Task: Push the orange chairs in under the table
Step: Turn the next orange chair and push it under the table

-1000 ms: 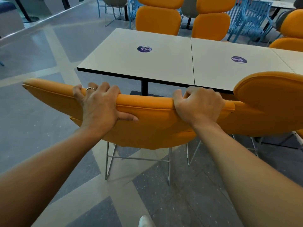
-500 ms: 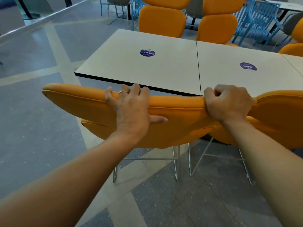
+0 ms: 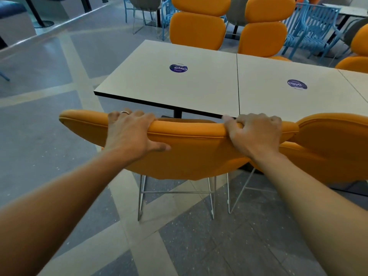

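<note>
An orange chair on thin metal legs stands just in front of me, its backrest top close to the near edge of the white table. My left hand grips the top of that backrest, fingers over the far side and thumb on the back. My right hand clasps the same top edge further right. A second orange chair stands right beside it, touching or nearly touching. Its seat is hidden under the table edge.
Two tall orange chairs face me across the table, a third at far right. Blue slatted chairs stand behind. Round purple stickers lie on each tabletop. Grey patterned floor spreads to the left.
The chair and both hands have moved forward toward the table. The backrest top now nearly meets the table's near edge, and the chair sits closer to the neighbouring one.
</note>
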